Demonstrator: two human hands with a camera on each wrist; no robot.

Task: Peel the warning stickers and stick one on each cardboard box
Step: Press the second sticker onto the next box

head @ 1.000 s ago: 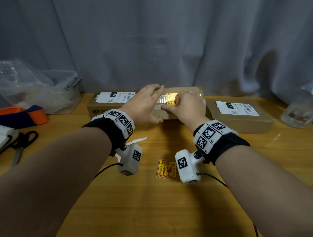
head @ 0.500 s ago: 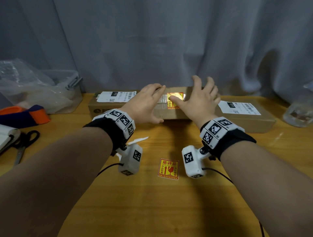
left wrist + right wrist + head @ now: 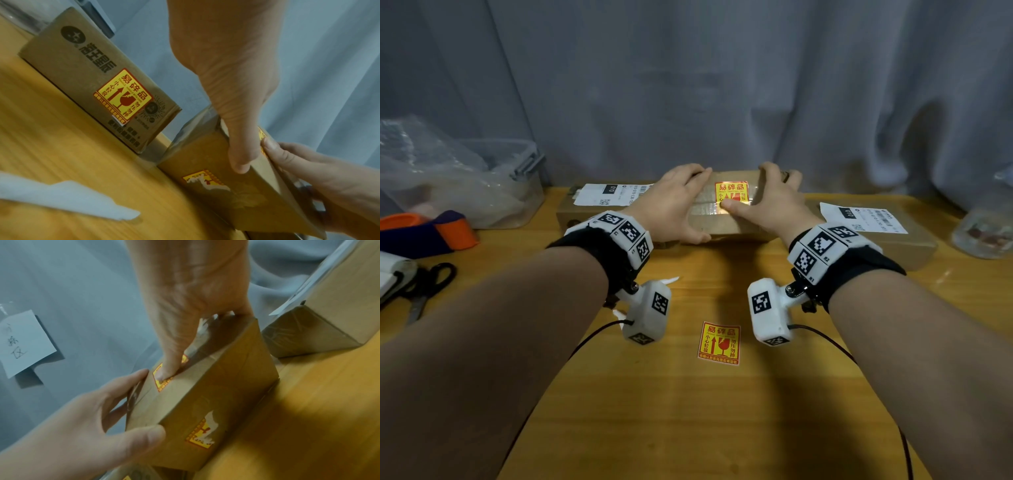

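Note:
The middle cardboard box (image 3: 722, 222) stands at the table's back. My left hand (image 3: 674, 202) grips its left end, thumb on the front face (image 3: 154, 434). A red-and-yellow warning sticker (image 3: 731, 192) lies on its top. My right hand (image 3: 770, 202) presses the sticker's near edge with the thumb (image 3: 166, 369), fingers laid over the top. A torn sticker remnant (image 3: 205, 181) shows on this box's front. The left box (image 3: 585, 212) carries a sticker (image 3: 123, 95) on its front face. No sticker shows on the right box (image 3: 893, 236). Another sticker (image 3: 719, 342) lies on the table between my wrists.
A clear plastic bin (image 3: 517, 192) with bags stands at the back left, scissors (image 3: 424, 284) and an orange-purple item (image 3: 431, 233) at the left edge. A glass jar (image 3: 983, 229) is at the far right. A white backing scrap (image 3: 671, 280) lies under my left wrist.
My right hand set the sticker on the box top, lifted with spread fingers, and now lies lower with the thumb on the sticker's near edge. The left hand stayed on the box.

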